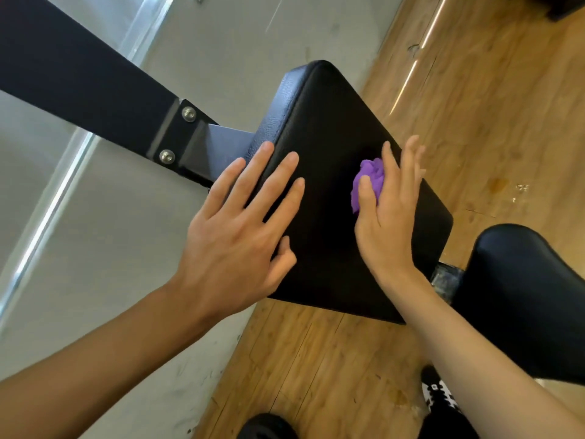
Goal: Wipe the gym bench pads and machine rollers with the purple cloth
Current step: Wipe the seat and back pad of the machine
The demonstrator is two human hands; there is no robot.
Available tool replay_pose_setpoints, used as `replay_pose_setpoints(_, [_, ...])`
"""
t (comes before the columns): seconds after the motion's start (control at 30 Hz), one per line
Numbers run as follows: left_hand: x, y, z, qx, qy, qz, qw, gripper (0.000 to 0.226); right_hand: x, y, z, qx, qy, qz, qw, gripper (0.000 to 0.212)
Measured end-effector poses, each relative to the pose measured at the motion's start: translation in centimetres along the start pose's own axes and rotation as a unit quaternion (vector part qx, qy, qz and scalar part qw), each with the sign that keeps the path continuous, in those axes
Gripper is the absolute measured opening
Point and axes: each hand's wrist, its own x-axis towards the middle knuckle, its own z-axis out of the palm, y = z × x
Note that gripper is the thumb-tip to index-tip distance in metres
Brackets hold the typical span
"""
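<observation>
Head view: left hand flat, fingers straight, gripping nothing, bracing pad at eight o'clock edge, likely steadying it. Right hand, fingers nearly straight, pressing cloth onto pad toward three o'clock, for wiping. Frame beyond, ten o'clock.

Wood floor; black-white shoe bottom right; two bolts on steel beam.

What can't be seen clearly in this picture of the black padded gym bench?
All in the head view:
Crumpled purple cloth: mostly covered by the right hand pressing it.
Rounded black pad at right: cut off by the frame edge.
Dark metal frame beam: runs off the left edge.
</observation>
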Motion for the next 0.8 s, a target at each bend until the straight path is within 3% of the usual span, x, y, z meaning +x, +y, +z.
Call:
replay_pose_setpoints(0.17, [0.8, 1.0, -1.7, 0.040, -0.041, 0.028, 0.998, 0.064, 0.1, 0.5, 0.5, 0.006, 0.050, -0.009, 0.999, 0.054])
replay_pose_setpoints(0.33, [2.8, 3.6, -1.4, 0.044, -0.092, 0.046, 0.994, 0.064, -1.6, -0.1, 1.0, 0.086, 0.017, 0.011, 0.996, 0.052])
replay_pose_setpoints(0.47, [3.0, 3.3, -0.4, 0.111, -0.119, 0.060, 0.985, 0.066, -5.6, -0.7, 1.7, 0.109, 0.038, 0.056, 0.992, 0.048])
replay_pose_setpoints(0.6, [3.1, 3.5, 0.0, 0.167, -0.129, 0.071, 0.975, 0.070, -11.3, -1.5, 2.9, 0.099, -0.009, 0.045, 0.994, 0.053])
replay_pose_setpoints(0.8, [3.3, 4.1, 0.7, 0.183, -0.125, 0.072, 0.972, 0.069, 3.7, 0.5, 2.7, 0.072, 0.081, 0.028, 0.994, 0.052])
